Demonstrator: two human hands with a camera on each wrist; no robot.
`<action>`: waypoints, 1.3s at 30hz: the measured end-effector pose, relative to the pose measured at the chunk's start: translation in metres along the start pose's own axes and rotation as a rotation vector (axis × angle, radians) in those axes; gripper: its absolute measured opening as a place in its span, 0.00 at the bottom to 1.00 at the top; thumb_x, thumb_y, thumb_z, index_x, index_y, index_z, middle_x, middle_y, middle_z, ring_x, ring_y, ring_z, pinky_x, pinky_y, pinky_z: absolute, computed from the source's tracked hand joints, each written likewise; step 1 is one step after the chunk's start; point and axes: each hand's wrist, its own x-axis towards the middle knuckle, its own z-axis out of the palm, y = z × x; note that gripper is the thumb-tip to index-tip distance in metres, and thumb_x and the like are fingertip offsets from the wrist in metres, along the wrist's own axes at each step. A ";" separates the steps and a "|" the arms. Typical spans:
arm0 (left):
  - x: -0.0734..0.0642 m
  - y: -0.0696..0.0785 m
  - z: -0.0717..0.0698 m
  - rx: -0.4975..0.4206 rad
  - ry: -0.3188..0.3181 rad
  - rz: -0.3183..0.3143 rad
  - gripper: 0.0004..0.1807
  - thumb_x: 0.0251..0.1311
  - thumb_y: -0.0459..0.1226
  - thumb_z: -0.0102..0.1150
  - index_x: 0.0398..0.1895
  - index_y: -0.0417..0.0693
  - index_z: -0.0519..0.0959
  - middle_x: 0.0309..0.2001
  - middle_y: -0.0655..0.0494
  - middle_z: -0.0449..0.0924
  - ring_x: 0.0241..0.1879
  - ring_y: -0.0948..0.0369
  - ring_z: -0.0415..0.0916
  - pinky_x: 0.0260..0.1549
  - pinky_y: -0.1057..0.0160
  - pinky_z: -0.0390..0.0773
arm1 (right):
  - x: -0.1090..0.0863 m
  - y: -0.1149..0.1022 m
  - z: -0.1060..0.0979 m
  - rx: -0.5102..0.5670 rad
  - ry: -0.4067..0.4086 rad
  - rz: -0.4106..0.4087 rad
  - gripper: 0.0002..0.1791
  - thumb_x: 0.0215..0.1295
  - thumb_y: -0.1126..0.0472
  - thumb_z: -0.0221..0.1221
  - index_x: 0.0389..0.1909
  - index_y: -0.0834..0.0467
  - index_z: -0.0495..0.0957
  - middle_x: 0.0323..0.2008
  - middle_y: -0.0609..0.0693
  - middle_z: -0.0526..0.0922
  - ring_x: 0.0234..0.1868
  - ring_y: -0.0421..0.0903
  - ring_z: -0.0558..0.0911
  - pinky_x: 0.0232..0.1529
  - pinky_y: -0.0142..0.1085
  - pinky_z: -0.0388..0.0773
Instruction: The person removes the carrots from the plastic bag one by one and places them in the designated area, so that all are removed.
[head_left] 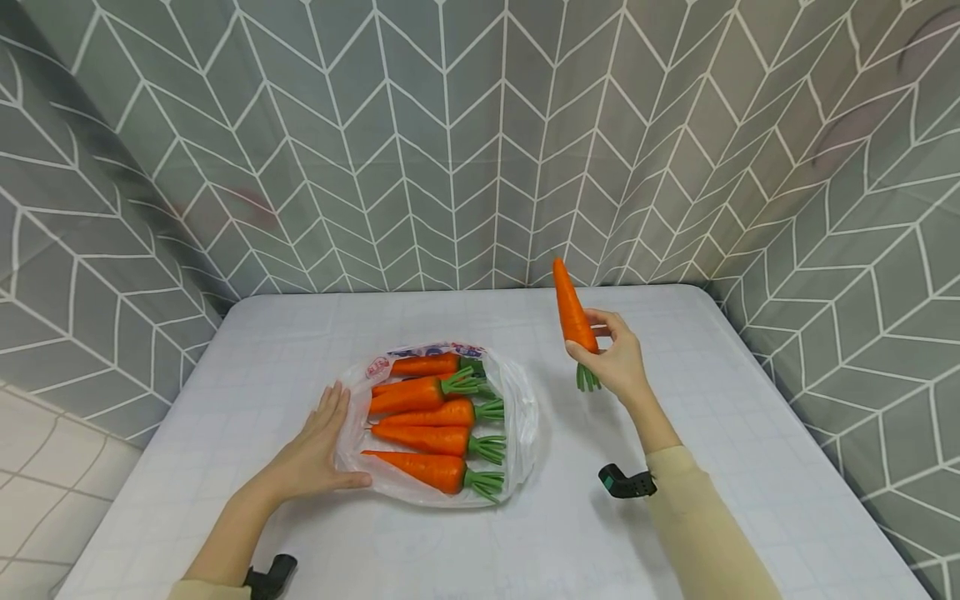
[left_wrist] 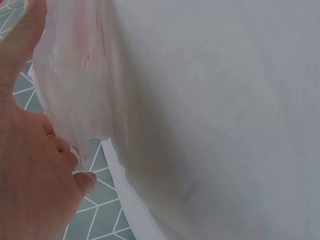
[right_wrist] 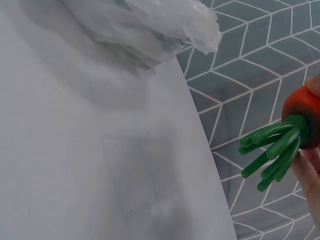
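A white plastic bag (head_left: 517, 450) lies with its mouth spread wide, several orange carrots (head_left: 427, 439) with green stems side by side in it. Against the bag's left side rests my left hand (head_left: 318, 450), its fingers straight and its thumb at the near rim. The left wrist view shows that hand (left_wrist: 40, 165) beside the bag's thin wall (left_wrist: 75, 95). To the right of the bag, my right hand (head_left: 618, 358) pinches a single carrot (head_left: 572, 308) between thumb and fingers. Its tip points up and away; the green stem stubs (right_wrist: 275, 150) hang below, above the table.
The white-covered table (head_left: 540, 550) reaches back to a grey curtain (head_left: 480, 150) with a white zigzag pattern. More of this curtain stands at both sides. A pale tiled surface (head_left: 45, 483) shows at the lower left. Black straps with cameras (head_left: 626, 483) sit at the wrists.
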 end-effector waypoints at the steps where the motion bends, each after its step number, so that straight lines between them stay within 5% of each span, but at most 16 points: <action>1: 0.000 0.000 0.000 0.001 0.000 -0.002 0.74 0.35 0.64 0.71 0.74 0.30 0.41 0.75 0.35 0.32 0.74 0.42 0.29 0.66 0.35 0.39 | 0.001 0.001 0.000 -0.002 -0.001 0.008 0.30 0.54 0.62 0.69 0.59 0.62 0.72 0.53 0.55 0.75 0.51 0.52 0.73 0.40 0.34 0.76; 7: 0.001 0.002 0.000 -0.002 -0.005 -0.004 0.74 0.35 0.65 0.71 0.74 0.31 0.40 0.75 0.36 0.31 0.74 0.42 0.28 0.66 0.36 0.39 | 0.007 0.007 0.007 -0.032 -0.006 0.125 0.30 0.56 0.59 0.69 0.60 0.60 0.73 0.54 0.57 0.75 0.50 0.56 0.73 0.44 0.43 0.73; 22: 0.000 -0.001 0.005 0.000 0.005 0.017 0.74 0.36 0.65 0.71 0.74 0.31 0.40 0.75 0.36 0.31 0.74 0.43 0.28 0.66 0.35 0.40 | 0.023 0.017 0.044 -0.213 -0.047 0.305 0.30 0.52 0.56 0.65 0.57 0.63 0.75 0.48 0.61 0.80 0.45 0.55 0.79 0.43 0.41 0.77; 39: -0.001 -0.001 0.004 0.009 0.000 0.009 0.74 0.36 0.66 0.70 0.74 0.31 0.40 0.75 0.37 0.32 0.74 0.43 0.28 0.66 0.35 0.40 | 0.030 0.022 0.068 -0.417 -0.102 0.343 0.30 0.55 0.52 0.68 0.54 0.67 0.76 0.43 0.64 0.83 0.38 0.56 0.83 0.38 0.44 0.80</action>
